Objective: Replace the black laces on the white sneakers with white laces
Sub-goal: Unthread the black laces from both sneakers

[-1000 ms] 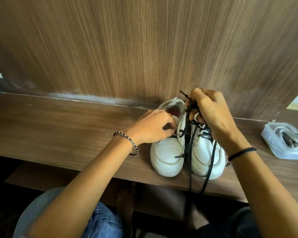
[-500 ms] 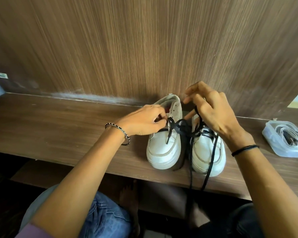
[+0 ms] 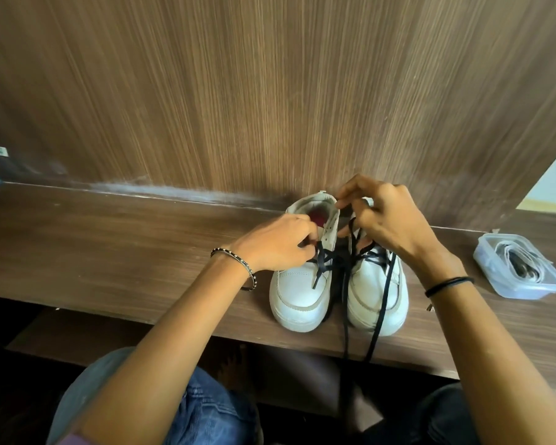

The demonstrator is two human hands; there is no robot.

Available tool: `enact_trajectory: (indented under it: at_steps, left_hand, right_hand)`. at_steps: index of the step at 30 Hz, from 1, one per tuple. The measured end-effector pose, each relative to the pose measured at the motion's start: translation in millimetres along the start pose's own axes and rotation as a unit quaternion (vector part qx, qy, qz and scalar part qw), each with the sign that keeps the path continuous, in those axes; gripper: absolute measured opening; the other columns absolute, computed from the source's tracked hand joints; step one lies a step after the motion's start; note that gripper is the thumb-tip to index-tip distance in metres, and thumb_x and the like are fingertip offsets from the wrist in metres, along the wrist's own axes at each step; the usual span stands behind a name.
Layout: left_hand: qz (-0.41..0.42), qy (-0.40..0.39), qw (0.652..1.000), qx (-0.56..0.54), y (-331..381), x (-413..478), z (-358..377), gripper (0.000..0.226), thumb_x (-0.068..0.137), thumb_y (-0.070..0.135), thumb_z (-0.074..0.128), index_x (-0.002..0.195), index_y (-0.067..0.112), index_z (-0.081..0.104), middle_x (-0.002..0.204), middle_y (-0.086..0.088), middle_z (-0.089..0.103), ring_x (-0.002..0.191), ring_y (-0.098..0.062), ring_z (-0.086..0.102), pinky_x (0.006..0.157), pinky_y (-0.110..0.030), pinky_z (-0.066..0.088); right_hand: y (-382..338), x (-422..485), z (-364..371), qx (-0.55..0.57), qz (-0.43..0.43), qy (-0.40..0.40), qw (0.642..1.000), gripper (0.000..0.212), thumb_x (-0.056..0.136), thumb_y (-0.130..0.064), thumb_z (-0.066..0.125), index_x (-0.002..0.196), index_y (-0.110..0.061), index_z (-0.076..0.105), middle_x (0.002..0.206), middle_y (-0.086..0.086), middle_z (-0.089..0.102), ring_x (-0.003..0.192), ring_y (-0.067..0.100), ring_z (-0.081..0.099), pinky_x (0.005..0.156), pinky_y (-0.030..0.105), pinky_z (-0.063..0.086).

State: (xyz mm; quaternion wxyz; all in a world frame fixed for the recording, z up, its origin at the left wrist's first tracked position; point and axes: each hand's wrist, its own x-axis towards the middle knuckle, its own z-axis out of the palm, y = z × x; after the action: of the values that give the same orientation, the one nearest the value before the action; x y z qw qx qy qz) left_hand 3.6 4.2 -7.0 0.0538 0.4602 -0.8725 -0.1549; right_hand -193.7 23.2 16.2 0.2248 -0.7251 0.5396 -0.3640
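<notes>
Two white sneakers stand side by side on the wooden shelf (image 3: pixel 109 239), toes toward me. My left hand (image 3: pixel 276 245) rests over the left sneaker (image 3: pixel 297 293) and pinches a black lace (image 3: pixel 320 264) near its eyelets. My right hand (image 3: pixel 382 216) hovers over the right sneaker (image 3: pixel 366 297), fingers curled and pinching another stretch of black lace above the tongue. Loose black lace ends (image 3: pixel 379 316) trail over the right sneaker's toe and hang past the shelf edge. Most of the right sneaker's opening is hidden by my hand.
A clear plastic container (image 3: pixel 491 277) holding coiled white laces (image 3: pixel 520 261) sits at the right of the shelf. A wood-grain wall rises directly behind the sneakers. My knees in jeans are below the shelf's front edge.
My left hand has drawn a lace end leftward across the left sneaker. My right hand has stayed raised over the right sneaker, and the view has shifted slightly.
</notes>
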Motion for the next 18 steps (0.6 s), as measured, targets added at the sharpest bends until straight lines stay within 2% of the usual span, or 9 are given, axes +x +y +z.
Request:
enact_trajectory:
  at_steps: [2,4,6,8,9,11,13,16,18]
  left_hand:
    - [0.006,0.002,1.0,-0.005,-2.0,-0.1,-1.4,0.019,0.101,0.024,0.058,0.113,0.015,0.068,0.096,0.01,0.049,0.098,-0.019,0.058,0.085,-0.042,0.049]
    - [0.017,0.013,1.0,-0.005,-5.9,2.4,-1.1,0.015,0.1,0.023,0.06,0.106,0.014,0.07,0.086,0.01,0.05,0.082,-0.014,0.056,0.07,-0.032,0.046]
    - [0.019,0.018,1.0,-0.009,-8.7,5.3,-0.7,0.014,0.099,0.02,0.062,0.104,0.014,0.073,0.08,0.015,0.05,0.07,-0.004,0.05,0.06,-0.024,0.039]
    - [0.022,0.02,0.999,-0.02,-11.3,6.3,-0.7,0.015,0.097,0.02,0.065,0.106,0.019,0.076,0.088,0.02,0.054,0.077,-0.001,0.054,0.068,-0.025,0.043]
    - [0.024,0.021,0.999,-0.028,-13.3,6.9,0.2,0.015,0.096,0.021,0.066,0.106,0.023,0.077,0.096,0.017,0.061,0.086,-0.004,0.059,0.076,-0.03,0.049]
    - [0.022,0.024,0.999,-0.04,-16.5,7.9,1.5,0.015,0.093,0.021,0.069,0.105,0.028,0.077,0.109,0.009,0.069,0.101,-0.013,0.064,0.088,-0.043,0.054]
    - [0.017,0.025,0.999,-0.045,-17.4,7.6,0.9,0.018,0.093,0.02,0.07,0.106,0.029,0.078,0.109,0.009,0.071,0.101,-0.013,0.065,0.091,-0.045,0.053]
    - [0.019,0.03,0.998,-0.046,-17.6,7.5,0.4,0.018,0.093,0.022,0.071,0.108,0.028,0.077,0.111,0.009,0.072,0.103,-0.012,0.065,0.093,-0.044,0.052]
    - [0.018,0.031,0.998,-0.046,-17.6,7.4,0.3,0.017,0.093,0.025,0.071,0.108,0.028,0.077,0.111,0.008,0.072,0.103,-0.013,0.065,0.092,-0.044,0.053]
  right_hand:
    - [-5.9,-3.8,-2.0,0.036,-0.011,-0.029,0.999,0.018,0.097,0.004,0.057,0.108,-0.007,0.064,0.1,0.002,0.075,0.066,0.019,0.077,0.05,0.042,0.061]
    - [-10.6,-5.2,-2.8,0.066,-0.014,-0.048,0.997,0.019,0.091,-0.005,0.075,0.108,-0.009,0.065,0.1,0.001,0.076,0.066,0.018,0.077,0.053,0.042,0.062]
    - [-12.3,-3.7,-3.2,0.096,-0.021,-0.038,0.994,0.024,0.086,-0.015,0.083,0.105,-0.013,0.068,0.096,0.0,0.076,0.068,0.019,0.077,0.054,0.035,0.06]
    - [-11.9,-1.3,-2.3,0.09,-0.045,0.009,0.995,0.02,0.086,-0.021,0.084,0.1,-0.017,0.07,0.089,-0.001,0.075,0.068,0.018,0.074,0.061,0.025,0.057]
    - [-10.3,-0.3,-1.1,0.081,-0.054,0.032,0.995,0.016,0.089,-0.023,0.082,0.1,-0.02,0.07,0.087,-0.001,0.075,0.07,0.018,0.073,0.065,0.025,0.057]
    - [-7.0,1.2,2.2,0.064,-0.057,0.057,0.995,0.012,0.095,-0.027,0.074,0.104,-0.026,0.068,0.09,-0.003,0.074,0.072,0.02,0.072,0.073,0.039,0.061]
    - [-3.7,2.9,5.4,0.041,-0.053,0.064,0.996,0.013,0.096,-0.031,0.068,0.108,-0.035,0.063,0.093,-0.008,0.073,0.067,0.017,0.07,0.074,0.052,0.059]
    - [-1.4,4.8,7.7,0.048,-0.039,0.061,0.996,0.011,0.099,-0.03,0.065,0.109,-0.034,0.063,0.086,-0.008,0.075,0.06,0.006,0.064,0.069,0.042,0.052]
    - [-4.2,4.7,7.6,0.078,-0.03,0.044,0.996,0.008,0.101,-0.03,0.064,0.109,-0.028,0.065,0.08,-0.003,0.077,0.068,0.006,0.068,0.075,0.036,0.052]
